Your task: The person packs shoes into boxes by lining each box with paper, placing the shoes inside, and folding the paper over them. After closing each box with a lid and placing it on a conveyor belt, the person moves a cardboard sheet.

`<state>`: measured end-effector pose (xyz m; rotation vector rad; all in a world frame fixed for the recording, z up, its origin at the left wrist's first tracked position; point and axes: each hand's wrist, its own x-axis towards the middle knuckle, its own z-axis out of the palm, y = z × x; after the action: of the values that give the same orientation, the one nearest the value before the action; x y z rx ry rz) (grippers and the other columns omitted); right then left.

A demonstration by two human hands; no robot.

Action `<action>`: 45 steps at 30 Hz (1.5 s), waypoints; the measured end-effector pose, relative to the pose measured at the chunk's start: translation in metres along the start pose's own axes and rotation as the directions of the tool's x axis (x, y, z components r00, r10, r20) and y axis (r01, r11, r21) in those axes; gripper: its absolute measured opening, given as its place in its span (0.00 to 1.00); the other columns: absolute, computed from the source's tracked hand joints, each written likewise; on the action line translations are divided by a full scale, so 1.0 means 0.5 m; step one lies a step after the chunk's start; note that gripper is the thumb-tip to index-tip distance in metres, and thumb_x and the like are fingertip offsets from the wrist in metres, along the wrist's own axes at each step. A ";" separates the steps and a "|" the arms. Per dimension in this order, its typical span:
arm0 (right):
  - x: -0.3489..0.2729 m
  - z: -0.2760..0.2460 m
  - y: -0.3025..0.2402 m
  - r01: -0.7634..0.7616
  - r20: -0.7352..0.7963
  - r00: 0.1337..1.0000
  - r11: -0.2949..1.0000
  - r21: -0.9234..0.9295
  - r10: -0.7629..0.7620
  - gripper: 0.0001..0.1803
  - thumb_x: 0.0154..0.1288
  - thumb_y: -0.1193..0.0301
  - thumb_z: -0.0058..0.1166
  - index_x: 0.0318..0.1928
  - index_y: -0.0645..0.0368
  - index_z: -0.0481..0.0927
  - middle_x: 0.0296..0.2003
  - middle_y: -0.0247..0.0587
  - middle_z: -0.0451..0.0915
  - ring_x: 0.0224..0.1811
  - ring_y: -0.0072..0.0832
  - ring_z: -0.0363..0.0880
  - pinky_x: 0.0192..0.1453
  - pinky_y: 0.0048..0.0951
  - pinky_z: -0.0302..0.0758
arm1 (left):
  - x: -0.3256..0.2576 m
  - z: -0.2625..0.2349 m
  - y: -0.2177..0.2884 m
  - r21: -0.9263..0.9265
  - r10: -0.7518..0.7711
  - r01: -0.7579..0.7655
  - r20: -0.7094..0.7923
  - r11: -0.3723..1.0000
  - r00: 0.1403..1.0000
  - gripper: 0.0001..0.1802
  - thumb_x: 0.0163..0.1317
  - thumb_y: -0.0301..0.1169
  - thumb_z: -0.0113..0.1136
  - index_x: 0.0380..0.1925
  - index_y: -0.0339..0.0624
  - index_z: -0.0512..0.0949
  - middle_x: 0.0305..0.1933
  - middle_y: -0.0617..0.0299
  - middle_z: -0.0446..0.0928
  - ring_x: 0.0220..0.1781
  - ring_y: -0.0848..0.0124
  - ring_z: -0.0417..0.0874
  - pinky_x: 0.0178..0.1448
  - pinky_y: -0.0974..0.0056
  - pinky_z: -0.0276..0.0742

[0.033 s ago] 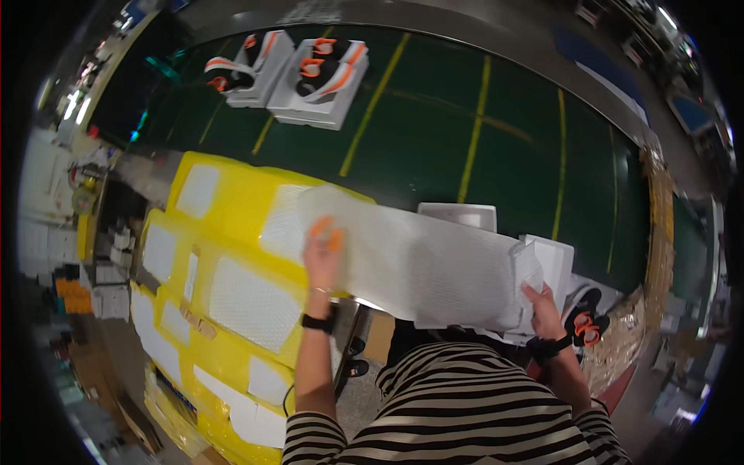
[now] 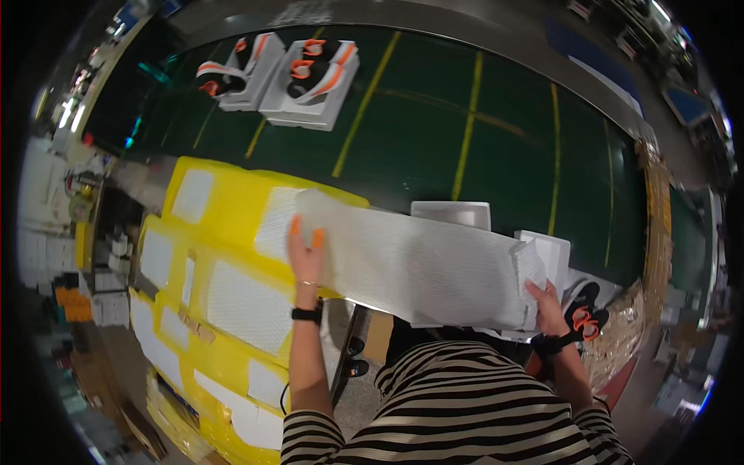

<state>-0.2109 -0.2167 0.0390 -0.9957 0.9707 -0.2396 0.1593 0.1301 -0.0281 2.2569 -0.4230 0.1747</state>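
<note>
A long whitish sheet with a fine textured surface (image 2: 434,263) stretches from left to right in front of me; its exact material is unclear. My right hand (image 2: 549,310) pinches the folded right end of this sheet between thumb and fingers. At the other end, my left hand (image 2: 304,260) lies against the sheet, its fingers spread apart and orange covers on some fingertips. A white open box (image 2: 453,215) shows partly behind the sheet. Another white tray-like box (image 2: 552,252) sits beyond my right hand. Black shoes with orange parts (image 2: 587,318) lie to the right of that hand.
Large yellow-edged packs with white panels (image 2: 232,190) cover the left side. A green work surface with yellow lines (image 2: 418,139) extends beyond. At far left on it, white boxes (image 2: 298,115) hold black, white and orange shoes. Brown wrapped cardboard (image 2: 624,329) borders the right.
My left hand has moved slightly left, and its fingers have spread wider. The right hand keeps its pinch on the sheet's folded end, which has shifted slightly right. The view has shifted a little.
</note>
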 end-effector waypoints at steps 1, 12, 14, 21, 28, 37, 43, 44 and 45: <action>0.005 -0.038 0.001 -0.017 -0.033 0.999 1.000 -0.011 0.017 0.17 0.66 0.76 0.54 0.56 0.63 0.75 0.47 0.37 0.82 0.45 0.27 0.81 0.51 0.29 0.77 | -0.004 0.020 -0.028 0.333 -0.112 0.108 -0.005 0.937 0.994 0.31 0.65 0.35 0.61 0.65 0.36 0.66 0.66 0.42 0.68 0.66 0.54 0.70 0.69 0.57 0.65; 0.141 -0.322 0.064 0.039 -0.439 0.898 0.999 0.003 -0.034 0.23 0.68 0.66 0.56 0.58 0.67 0.72 0.49 0.44 0.80 0.48 0.31 0.80 0.53 0.32 0.75 | -0.096 0.074 -0.069 0.281 -0.078 0.070 0.016 0.957 0.997 0.15 0.67 0.27 0.54 0.50 0.28 0.77 0.63 0.39 0.70 0.63 0.48 0.73 0.64 0.56 0.70; 0.165 -0.353 0.070 -0.010 -0.487 0.873 0.999 0.035 0.026 0.25 0.68 0.63 0.56 0.58 0.68 0.71 0.50 0.45 0.79 0.49 0.31 0.79 0.54 0.31 0.74 | -0.088 0.072 -0.056 0.227 -0.011 0.025 -0.065 0.974 0.998 0.16 0.68 0.32 0.55 0.47 0.28 0.78 0.60 0.41 0.74 0.60 0.48 0.76 0.64 0.59 0.71; 0.137 -0.233 0.109 -0.142 -0.354 0.391 0.325 -0.935 -0.850 0.40 0.63 0.54 0.58 0.67 0.63 0.60 0.65 0.63 0.62 0.67 0.53 0.60 0.68 0.51 0.58 | -0.095 0.019 0.004 0.232 -0.177 0.164 0.035 0.959 0.984 0.15 0.68 0.34 0.56 0.44 0.31 0.80 0.42 0.42 0.82 0.38 0.52 0.82 0.44 0.60 0.76; 0.161 -0.216 0.222 -0.122 -0.189 0.868 0.172 -0.977 -0.459 0.33 0.69 0.55 0.47 0.71 0.48 0.59 0.74 0.40 0.54 0.75 0.56 0.47 0.74 0.63 0.45 | -0.095 0.005 -0.016 0.140 -0.136 0.129 0.042 0.982 0.990 0.17 0.69 0.37 0.57 0.43 0.30 0.79 0.33 0.49 0.82 0.31 0.66 0.76 0.41 0.64 0.74; 0.079 -0.355 0.125 0.304 -0.069 0.728 0.411 -0.860 -0.682 0.31 0.51 0.74 0.64 0.59 0.54 0.74 0.68 0.52 0.64 0.73 0.52 0.55 0.73 0.45 0.57 | -0.095 -0.031 -0.004 -0.015 -0.266 0.267 0.034 0.964 0.963 0.14 0.70 0.35 0.56 0.39 0.31 0.79 0.31 0.66 0.77 0.33 0.77 0.70 0.40 0.71 0.70; -0.062 -0.532 0.115 -0.449 -0.612 0.218 0.478 -0.755 -0.760 0.25 0.61 0.56 0.57 0.57 0.51 0.74 0.58 0.60 0.69 0.61 0.57 0.66 0.65 0.51 0.64 | -0.094 -0.050 -0.028 -0.050 -0.275 0.276 0.027 0.960 0.961 0.14 0.70 0.35 0.56 0.39 0.31 0.80 0.30 0.68 0.76 0.31 0.79 0.68 0.39 0.72 0.69; -0.078 -0.638 0.170 -0.357 -0.751 0.449 0.674 -0.647 -0.484 0.26 0.59 0.57 0.60 0.56 0.50 0.74 0.59 0.60 0.67 0.61 0.57 0.67 0.65 0.47 0.65 | -0.085 -0.034 -0.027 -0.041 -0.279 0.282 0.065 0.959 0.958 0.14 0.70 0.35 0.56 0.39 0.31 0.80 0.30 0.68 0.76 0.31 0.78 0.69 0.39 0.72 0.69; -0.079 -0.635 0.187 -0.387 -0.721 0.476 0.616 -0.686 -0.504 0.26 0.57 0.58 0.62 0.56 0.50 0.73 0.59 0.61 0.67 0.59 0.57 0.68 0.64 0.46 0.67 | -0.088 -0.038 -0.037 -0.032 -0.288 0.290 0.044 0.957 0.957 0.14 0.70 0.35 0.56 0.39 0.31 0.80 0.30 0.68 0.76 0.31 0.78 0.69 0.39 0.72 0.69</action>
<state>-0.5037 -0.3316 -0.0707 -1.8355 2.1732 -0.4371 0.1248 0.1664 -0.0402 2.2570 -0.1111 -0.0292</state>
